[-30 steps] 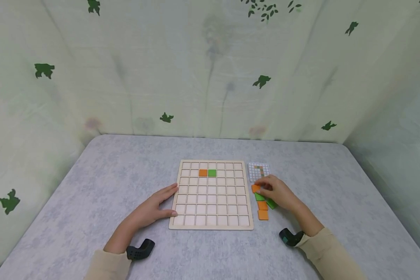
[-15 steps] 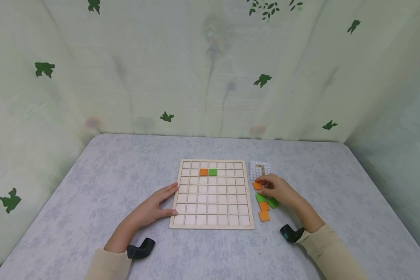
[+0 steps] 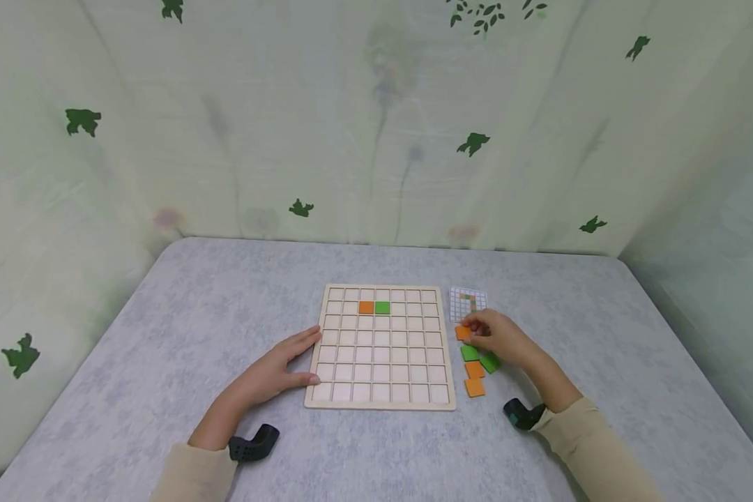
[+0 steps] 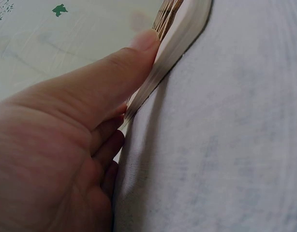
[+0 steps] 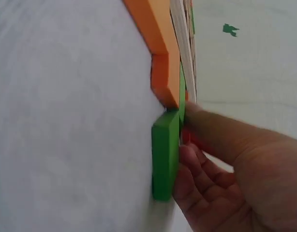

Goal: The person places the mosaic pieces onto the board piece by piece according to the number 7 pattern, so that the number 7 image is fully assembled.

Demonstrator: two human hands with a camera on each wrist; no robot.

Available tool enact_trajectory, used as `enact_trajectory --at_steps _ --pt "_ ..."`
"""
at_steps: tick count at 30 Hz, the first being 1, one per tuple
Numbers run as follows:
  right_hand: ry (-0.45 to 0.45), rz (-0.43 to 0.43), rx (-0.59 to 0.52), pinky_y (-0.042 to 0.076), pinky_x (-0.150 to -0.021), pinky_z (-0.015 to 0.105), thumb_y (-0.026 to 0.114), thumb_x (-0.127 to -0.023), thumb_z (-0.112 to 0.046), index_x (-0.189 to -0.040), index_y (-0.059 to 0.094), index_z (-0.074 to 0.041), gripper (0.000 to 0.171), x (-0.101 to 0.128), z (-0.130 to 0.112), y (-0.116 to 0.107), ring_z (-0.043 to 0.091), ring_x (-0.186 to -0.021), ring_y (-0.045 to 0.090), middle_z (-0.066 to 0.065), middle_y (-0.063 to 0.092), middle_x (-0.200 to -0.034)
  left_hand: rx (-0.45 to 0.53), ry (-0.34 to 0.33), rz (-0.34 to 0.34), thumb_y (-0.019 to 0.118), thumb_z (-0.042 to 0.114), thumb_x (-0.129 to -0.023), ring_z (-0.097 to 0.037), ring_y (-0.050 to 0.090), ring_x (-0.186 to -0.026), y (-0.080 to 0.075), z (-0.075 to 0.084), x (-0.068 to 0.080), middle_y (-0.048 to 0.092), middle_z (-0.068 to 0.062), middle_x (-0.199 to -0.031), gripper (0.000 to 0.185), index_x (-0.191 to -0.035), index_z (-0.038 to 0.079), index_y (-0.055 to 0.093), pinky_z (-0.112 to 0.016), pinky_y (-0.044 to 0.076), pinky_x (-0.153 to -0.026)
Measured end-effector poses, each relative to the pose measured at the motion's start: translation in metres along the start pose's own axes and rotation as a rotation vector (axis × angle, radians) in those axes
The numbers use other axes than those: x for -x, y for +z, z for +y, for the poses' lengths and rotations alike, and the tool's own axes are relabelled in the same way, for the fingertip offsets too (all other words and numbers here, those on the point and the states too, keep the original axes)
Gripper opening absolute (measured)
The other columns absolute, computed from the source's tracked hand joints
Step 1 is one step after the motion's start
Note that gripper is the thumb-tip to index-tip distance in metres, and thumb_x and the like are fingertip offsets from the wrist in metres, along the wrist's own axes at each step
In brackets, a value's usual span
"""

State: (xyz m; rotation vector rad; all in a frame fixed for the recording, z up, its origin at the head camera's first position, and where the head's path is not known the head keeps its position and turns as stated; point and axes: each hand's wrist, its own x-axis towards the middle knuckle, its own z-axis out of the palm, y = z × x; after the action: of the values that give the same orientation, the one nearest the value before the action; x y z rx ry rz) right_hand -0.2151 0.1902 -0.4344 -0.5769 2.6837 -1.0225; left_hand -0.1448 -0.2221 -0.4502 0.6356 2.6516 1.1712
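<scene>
A wooden grid board lies on the table, with an orange tile and a green tile side by side in its second row from the far edge. My left hand rests at the board's left edge, its fingers extended and the thumb touching the rim. To the right of the board, my right hand pinches a loose orange tile between thumb and fingertips. Just nearer to me lie two green tiles and two orange ones.
A small printed pattern card lies beyond the right hand, its near corner partly covered. A black wrist camera sits on each wrist. Behind the table's far edge hangs a pale curtain with green leaf shapes.
The pinched orange tile has shifted slightly away from the green tile below it, and the loose tiles have spread a little. My left hand stays at the board's edge.
</scene>
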Motion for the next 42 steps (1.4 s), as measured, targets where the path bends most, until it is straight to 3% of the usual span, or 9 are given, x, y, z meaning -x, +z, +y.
enact_trajectory --at_steps 5,12,20,30,42 --pt "-0.039 0.016 0.054 0.045 -0.071 0.032 0.065 -0.084 -0.015 -0.107 0.061 -0.004 0.026 -0.003 -0.011 -0.006 0.018 -0.082 0.051 0.005 0.056 -0.097 0.006 -0.004 -0.007 0.069 0.039 -0.076 -0.034 0.015 -0.132 0.000 0.001 0.000 0.021 -0.011 -0.146 0.083 -0.140 0.004 0.030 -0.052 0.019 -0.101" --pt "-0.103 0.101 -0.009 0.046 -0.072 0.033 0.063 -0.085 -0.019 -0.111 0.061 -0.007 0.028 -0.021 -0.049 -0.010 0.018 -0.083 0.054 0.005 0.059 -0.104 0.014 -0.007 -0.005 0.069 0.038 -0.076 -0.034 0.015 -0.132 0.000 0.002 0.000 0.021 -0.012 -0.146 0.083 -0.140 0.004 0.030 -0.053 0.018 -0.101" --pt "-0.217 0.172 -0.054 0.047 -0.074 0.030 0.065 -0.083 -0.021 -0.110 0.064 -0.007 0.030 -0.059 -0.065 0.011 0.016 -0.084 0.056 0.004 0.060 -0.102 0.012 -0.008 -0.014 0.068 0.037 -0.077 -0.033 0.014 -0.132 0.000 0.002 0.001 0.020 -0.011 -0.147 0.081 -0.141 0.005 0.029 -0.053 0.019 -0.101" --pt "-0.092 0.062 -0.127 0.047 -0.072 0.030 0.063 -0.085 -0.010 -0.110 0.062 -0.006 0.025 -0.081 -0.062 0.039 0.018 -0.085 0.053 0.005 0.057 -0.102 0.009 -0.003 -0.008 0.068 0.038 -0.077 -0.034 0.015 -0.132 -0.001 0.003 0.002 0.021 -0.012 -0.146 0.082 -0.140 0.004 0.030 -0.052 0.019 -0.101" --pt "-0.019 0.035 -0.027 0.043 -0.068 0.030 0.068 -0.082 -0.014 -0.098 0.065 -0.014 0.016 -0.090 -0.063 0.054 0.016 -0.079 0.048 0.000 0.054 -0.093 0.018 -0.009 -0.008 0.068 0.037 -0.077 -0.034 0.015 -0.132 -0.001 0.004 0.002 0.021 -0.011 -0.146 0.081 -0.140 0.004 0.030 -0.052 0.018 -0.101"
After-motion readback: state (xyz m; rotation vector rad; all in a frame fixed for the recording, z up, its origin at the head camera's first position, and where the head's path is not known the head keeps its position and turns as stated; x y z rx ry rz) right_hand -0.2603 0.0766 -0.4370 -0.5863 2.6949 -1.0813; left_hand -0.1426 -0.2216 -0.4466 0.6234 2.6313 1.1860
